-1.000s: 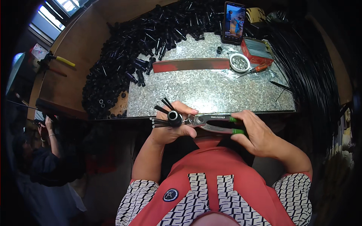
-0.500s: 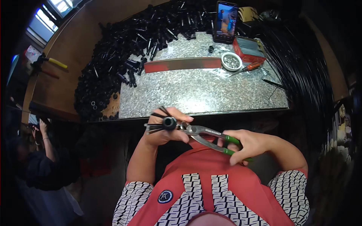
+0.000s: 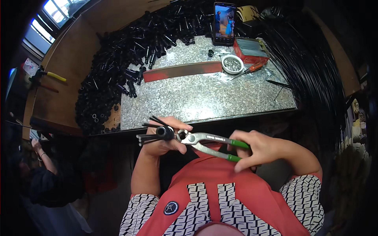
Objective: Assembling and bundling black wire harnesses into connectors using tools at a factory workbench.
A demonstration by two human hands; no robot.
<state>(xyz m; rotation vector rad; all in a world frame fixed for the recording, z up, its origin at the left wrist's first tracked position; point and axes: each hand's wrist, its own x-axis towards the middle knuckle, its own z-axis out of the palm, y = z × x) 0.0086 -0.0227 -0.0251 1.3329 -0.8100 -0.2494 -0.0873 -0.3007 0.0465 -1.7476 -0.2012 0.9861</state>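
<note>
Both hands are busy: your left hand (image 3: 165, 137) grips the black spoked hub (image 3: 164, 133), your right hand (image 3: 260, 148) closes green-handled pliers (image 3: 208, 141) onto it; next, squeeze squarely.

The hub (image 3: 164, 133) is a small black cylinder with several thin black rods fanning out of it to the left. It is held in the air just off the near edge of the table, lying roughly level. The pliers (image 3: 204, 141) have bare metal jaws and green handles; they lie slanted, handles lower to the right, with the jaws touching the hub's right end.
</note>
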